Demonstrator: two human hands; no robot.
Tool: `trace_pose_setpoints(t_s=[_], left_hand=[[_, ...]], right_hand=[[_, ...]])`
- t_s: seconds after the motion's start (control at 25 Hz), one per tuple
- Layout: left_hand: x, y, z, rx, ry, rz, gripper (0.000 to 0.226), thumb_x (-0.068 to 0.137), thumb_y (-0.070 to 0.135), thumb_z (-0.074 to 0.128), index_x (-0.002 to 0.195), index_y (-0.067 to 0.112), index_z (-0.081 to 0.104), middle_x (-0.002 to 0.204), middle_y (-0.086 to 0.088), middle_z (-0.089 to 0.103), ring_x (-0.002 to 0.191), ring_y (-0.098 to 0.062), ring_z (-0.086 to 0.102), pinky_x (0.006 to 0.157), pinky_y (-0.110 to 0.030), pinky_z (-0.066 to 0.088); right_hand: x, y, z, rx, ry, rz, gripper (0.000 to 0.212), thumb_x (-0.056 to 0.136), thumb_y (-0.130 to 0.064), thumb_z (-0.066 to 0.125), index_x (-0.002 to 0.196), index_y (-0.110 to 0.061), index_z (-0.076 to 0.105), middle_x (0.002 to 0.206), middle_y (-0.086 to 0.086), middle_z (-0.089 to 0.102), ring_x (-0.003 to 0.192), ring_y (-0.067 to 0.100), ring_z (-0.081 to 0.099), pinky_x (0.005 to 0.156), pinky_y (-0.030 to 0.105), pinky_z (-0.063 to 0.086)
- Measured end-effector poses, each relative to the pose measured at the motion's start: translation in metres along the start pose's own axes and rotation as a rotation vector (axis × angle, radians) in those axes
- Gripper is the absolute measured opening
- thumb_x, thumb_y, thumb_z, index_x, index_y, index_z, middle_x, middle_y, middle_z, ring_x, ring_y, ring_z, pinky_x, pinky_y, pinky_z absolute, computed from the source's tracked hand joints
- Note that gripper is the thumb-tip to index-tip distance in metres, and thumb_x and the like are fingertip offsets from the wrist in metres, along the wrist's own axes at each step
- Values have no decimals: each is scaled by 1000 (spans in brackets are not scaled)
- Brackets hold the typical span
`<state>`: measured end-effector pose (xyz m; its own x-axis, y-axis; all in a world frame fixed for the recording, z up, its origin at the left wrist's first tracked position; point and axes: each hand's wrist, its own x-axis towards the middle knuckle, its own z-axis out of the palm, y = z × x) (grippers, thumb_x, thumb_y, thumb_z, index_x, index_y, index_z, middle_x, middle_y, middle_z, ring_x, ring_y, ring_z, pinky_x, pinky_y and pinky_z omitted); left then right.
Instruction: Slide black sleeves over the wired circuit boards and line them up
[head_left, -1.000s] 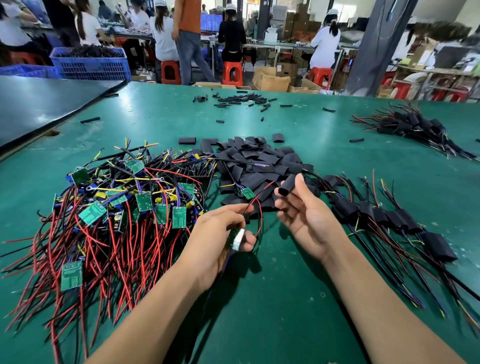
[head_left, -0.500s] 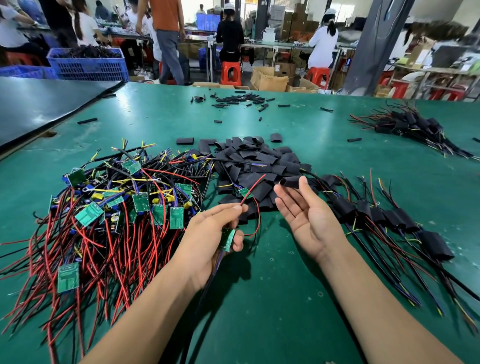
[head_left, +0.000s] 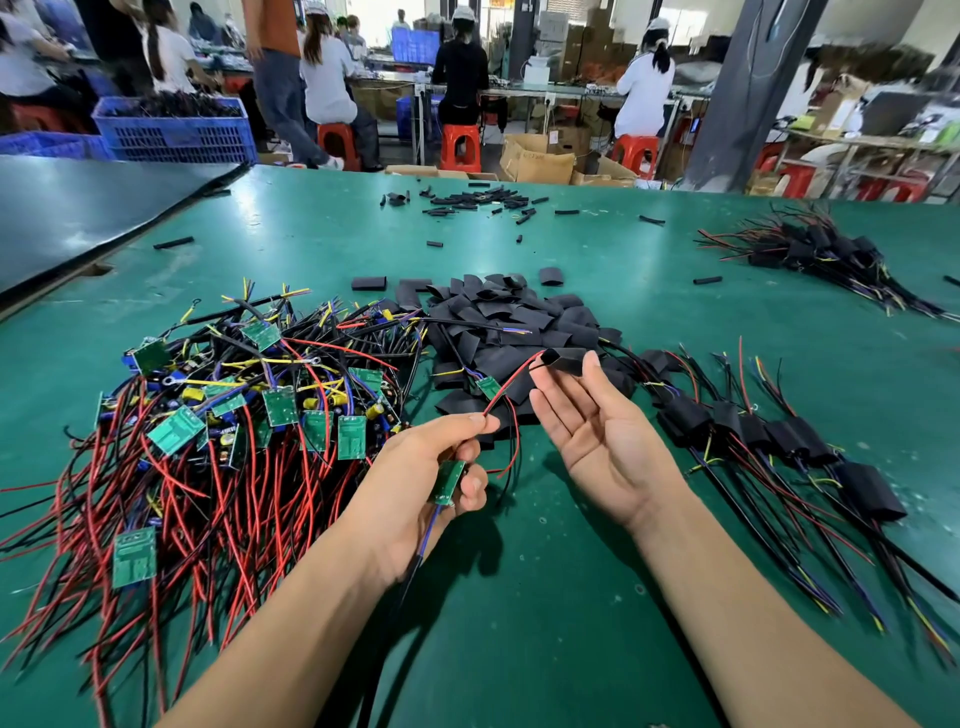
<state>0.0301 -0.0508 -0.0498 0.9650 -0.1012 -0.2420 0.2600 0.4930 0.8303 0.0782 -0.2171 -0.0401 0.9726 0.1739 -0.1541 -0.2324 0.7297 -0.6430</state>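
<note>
Green fibreglass shows between the curled fingers of the left hand (head_left: 431, 483), which grips one circuit board (head_left: 450, 480) low in the palm while its fingertips pinch the board's red wire (head_left: 498, 400) higher up. At 2 o'clock from it the right hand (head_left: 597, 441), palm up, pinches a black sleeve (head_left: 566, 361) at its fingertips, open mouth turned toward the wire. The red tip sits at that mouth; whether it is inside I cannot tell. The step looks like threading. Next, the leads must feed through and the sleeve be drawn down over the board, though a loose red loop below may snag. Outward, a heap of loose sleeves (head_left: 509, 322) lies at 12 o'clock, a tangle of bare boards (head_left: 234, 415) at 9, a row of sleeved boards (head_left: 779, 436) at 3, and a far bundle (head_left: 810, 249) at 1, all on the table (head_left: 519, 597).
</note>
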Motion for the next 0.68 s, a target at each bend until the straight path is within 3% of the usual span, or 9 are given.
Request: trace_pose_setpoints(t_s=[0.16,0.24,0.4,0.52,0.6,0.68], left_hand=[[-2,0,0,23,0,-7,9,78,16,72,77,9,77,59,1,43,41,-14,39,38,-23,32],[-2,0,1,37,13,-18,13,83,14,68,76,8,77,59,0,43,40,-14,38,37,-23,31],[-4,1,1,41,12,-32,13,81,12,68,73,8,77,58,0,42,39,-15,38,37,-22,31],[-4,3,2,57,3,-35,11,71,15,75,77,6,76,58,0,44,40,-15,38,37,-22,31],[-4,3,1,85,6,-24,24,64,19,79,83,5,76,59,0,45,41,-15,40,38,-23,33],[-6,3,3,100,-2,-2,16,78,16,73,89,4,76,61,0,47,43,-15,43,40,-22,36]], right_hand=[[-1,0,0,2,9,1,25,80,-28,66,69,-10,80,99,13,77,92,19,76,81,31,61],[-1,-1,0,1,17,2,25,80,-28,66,79,-5,77,100,15,77,92,19,76,82,31,61],[-1,-2,-2,-68,1,11,33,79,-31,69,94,-1,68,100,17,77,93,23,76,81,33,62],[-2,-1,-6,-288,-30,-21,39,79,-35,69,99,-3,65,95,14,77,91,24,76,74,30,61],[-3,4,-6,-415,-65,-65,24,77,-35,72,88,-14,68,84,9,75,84,22,76,72,28,60],[-5,9,-3,-479,-129,-100,10,77,-32,76,76,-22,73,80,7,75,73,18,74,71,29,60]])
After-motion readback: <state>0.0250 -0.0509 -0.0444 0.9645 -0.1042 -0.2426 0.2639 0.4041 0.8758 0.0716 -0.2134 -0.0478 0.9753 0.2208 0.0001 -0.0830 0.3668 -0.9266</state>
